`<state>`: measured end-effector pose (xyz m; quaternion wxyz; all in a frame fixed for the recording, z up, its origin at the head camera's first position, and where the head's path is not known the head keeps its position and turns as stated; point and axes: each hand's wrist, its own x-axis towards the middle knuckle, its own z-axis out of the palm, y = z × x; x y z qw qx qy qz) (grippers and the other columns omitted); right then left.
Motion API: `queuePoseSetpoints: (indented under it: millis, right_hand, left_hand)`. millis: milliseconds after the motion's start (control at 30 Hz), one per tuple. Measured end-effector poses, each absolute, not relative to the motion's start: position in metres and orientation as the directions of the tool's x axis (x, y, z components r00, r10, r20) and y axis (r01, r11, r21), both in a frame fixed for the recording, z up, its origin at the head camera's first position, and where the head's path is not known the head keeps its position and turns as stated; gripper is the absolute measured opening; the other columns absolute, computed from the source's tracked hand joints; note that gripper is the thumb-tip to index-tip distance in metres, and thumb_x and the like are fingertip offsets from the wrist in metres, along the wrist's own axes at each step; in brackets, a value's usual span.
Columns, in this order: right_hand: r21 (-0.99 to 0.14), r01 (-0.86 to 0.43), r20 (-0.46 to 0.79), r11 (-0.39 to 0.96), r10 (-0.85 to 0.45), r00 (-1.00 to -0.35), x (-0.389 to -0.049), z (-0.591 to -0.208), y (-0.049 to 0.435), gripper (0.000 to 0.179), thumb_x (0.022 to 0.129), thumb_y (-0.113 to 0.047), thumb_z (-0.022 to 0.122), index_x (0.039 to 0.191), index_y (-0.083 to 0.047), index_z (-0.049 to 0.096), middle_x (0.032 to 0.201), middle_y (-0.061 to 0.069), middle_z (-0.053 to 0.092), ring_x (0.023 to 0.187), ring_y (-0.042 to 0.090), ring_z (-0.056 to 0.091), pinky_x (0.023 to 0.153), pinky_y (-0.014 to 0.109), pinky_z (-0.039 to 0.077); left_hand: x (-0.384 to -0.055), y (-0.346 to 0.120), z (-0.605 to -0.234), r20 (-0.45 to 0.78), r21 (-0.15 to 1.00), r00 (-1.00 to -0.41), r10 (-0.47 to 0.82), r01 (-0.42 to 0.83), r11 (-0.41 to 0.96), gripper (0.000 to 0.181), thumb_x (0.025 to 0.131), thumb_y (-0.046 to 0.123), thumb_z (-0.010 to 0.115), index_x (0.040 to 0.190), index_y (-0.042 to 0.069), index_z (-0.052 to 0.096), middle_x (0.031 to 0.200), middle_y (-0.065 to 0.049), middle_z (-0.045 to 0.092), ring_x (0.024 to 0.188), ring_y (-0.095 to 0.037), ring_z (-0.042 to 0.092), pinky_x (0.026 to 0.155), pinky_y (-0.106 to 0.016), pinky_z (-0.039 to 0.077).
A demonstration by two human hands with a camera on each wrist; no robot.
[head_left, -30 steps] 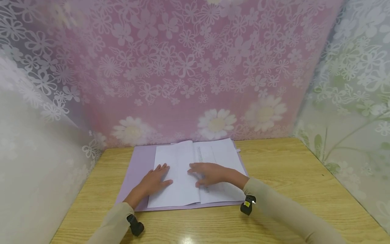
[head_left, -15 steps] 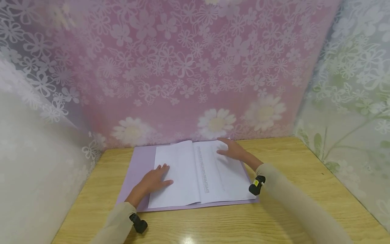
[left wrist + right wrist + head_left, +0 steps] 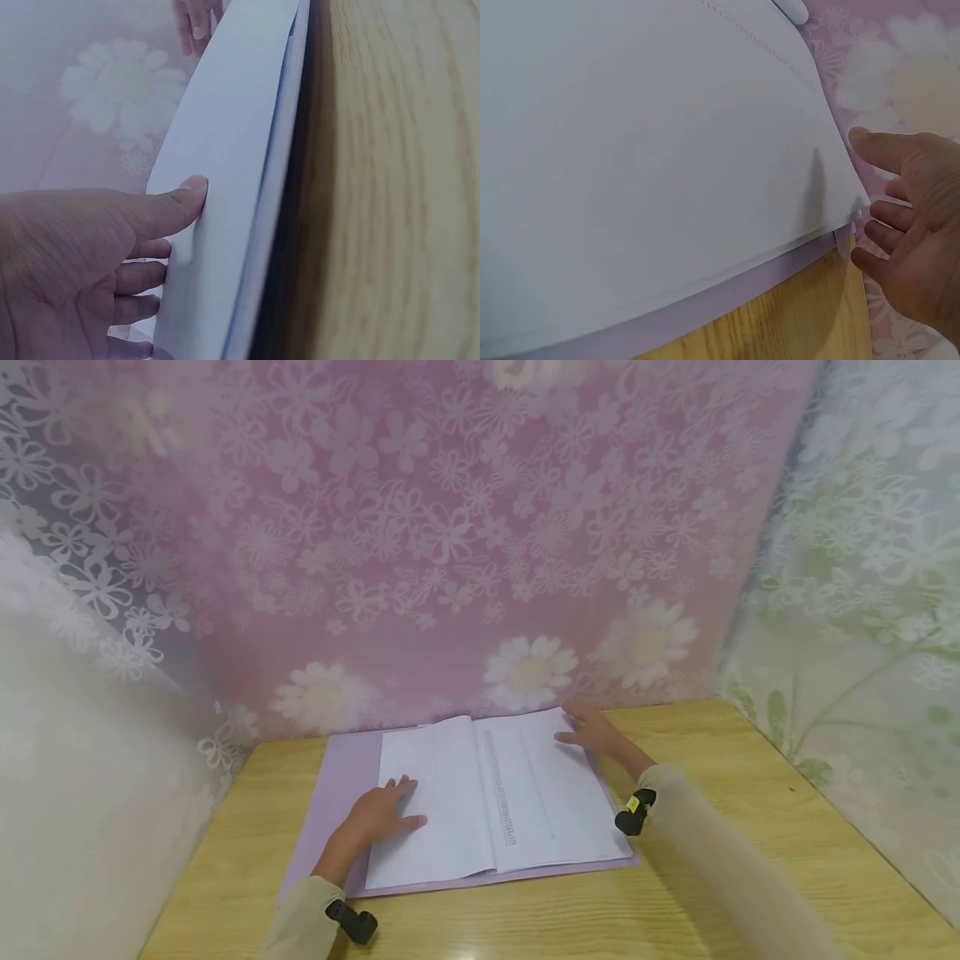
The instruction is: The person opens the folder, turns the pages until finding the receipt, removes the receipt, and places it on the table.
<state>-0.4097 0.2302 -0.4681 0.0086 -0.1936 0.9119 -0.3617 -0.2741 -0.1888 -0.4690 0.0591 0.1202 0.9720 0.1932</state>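
A light purple folder lies open near the back wall, with white sheets inside. My left hand rests on the left page, fingers spread and thumb out; the left wrist view shows the thumb lying on the paper. At the far right corner of the printed right page is my right hand, fingers loosely extended. In the right wrist view the right hand has its fingertips around the page corner, thumb apart; whether they touch the paper I cannot tell.
The folder lies on a wood-grain table. Flower-patterned pink sheeting rises right behind it. Pale floral walls stand at the left and right. Each wrist wears a small black camera.
My right hand has moved from the middle of the pages to the far right corner, uncovering the printed right page. The left hand stays on the left page. The head view has tilted slightly.
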Motion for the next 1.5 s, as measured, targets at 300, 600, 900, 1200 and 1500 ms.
queuePoseSetpoints:
  millis: [300, 600, 900, 1200, 1500]
  right_hand:
    - [-0.678, -0.289, 0.03, 0.675, -0.368, -0.929, -0.406, -0.472, 0.222, 0.084, 0.098, -0.024, 0.07, 0.158, 0.009, 0.021, 0.165, 0.031, 0.02, 0.153, 0.05, 0.019, 0.124, 0.061, 0.019]
    - [-0.642, -0.298, 0.022, 0.706, -0.371, -0.928, -0.41, -0.464, 0.218, 0.08, 0.097, -0.024, 0.071, 0.155, 0.011, 0.027, 0.162, 0.032, 0.026, 0.152, 0.05, 0.022, 0.123, 0.062, 0.02]
    - [-0.627, -0.294, 0.019, 0.722, -0.363, -0.932, -0.413, -0.462, 0.219, 0.081, 0.096, -0.022, 0.073, 0.153, 0.015, 0.029, 0.159, 0.035, 0.03, 0.15, 0.051, 0.026, 0.123, 0.061, 0.024]
    - [-0.597, -0.318, 0.048, 0.737, -0.363, -0.93, -0.407, -0.469, 0.224, 0.078, 0.096, -0.023, 0.073, 0.152, 0.014, 0.033, 0.158, 0.035, 0.033, 0.149, 0.052, 0.028, 0.121, 0.063, 0.026]
    - [-0.686, -0.375, 0.195, 0.623, -0.339, -0.92, -0.398, -0.462, 0.223, 0.065, 0.096, -0.006, 0.068, 0.149, 0.016, 0.037, 0.149, 0.037, 0.043, 0.139, 0.055, 0.043, 0.114, 0.063, 0.037]
  left_hand:
    - [-0.268, -0.195, -0.478, -0.075, 0.388, -0.971, 0.226, 0.18, 0.904, 0.075, 0.09, 0.042, 0.076, 0.149, 0.005, 0.051, 0.155, -0.024, 0.046, 0.142, -0.05, 0.043, 0.113, -0.063, 0.039]
    - [-0.274, -0.2, -0.477, -0.059, 0.386, -0.968, 0.246, 0.205, 0.899, 0.074, 0.092, 0.044, 0.074, 0.151, 0.007, 0.049, 0.157, -0.023, 0.043, 0.144, -0.049, 0.041, 0.113, -0.064, 0.038]
    - [-0.278, -0.196, -0.47, -0.053, 0.39, -0.961, 0.272, 0.231, 0.891, 0.074, 0.093, 0.044, 0.072, 0.151, 0.005, 0.048, 0.158, -0.022, 0.043, 0.145, -0.048, 0.04, 0.114, -0.063, 0.038]
    - [-0.272, -0.191, -0.469, -0.057, 0.396, -0.958, 0.279, 0.235, 0.888, 0.073, 0.093, 0.041, 0.073, 0.15, 0.004, 0.049, 0.157, -0.024, 0.043, 0.144, -0.049, 0.041, 0.113, -0.064, 0.038]
    - [-0.272, -0.191, -0.473, -0.054, 0.384, -0.961, 0.27, 0.23, 0.894, 0.072, 0.094, 0.042, 0.072, 0.152, 0.006, 0.048, 0.159, -0.021, 0.042, 0.146, -0.047, 0.04, 0.114, -0.063, 0.038]
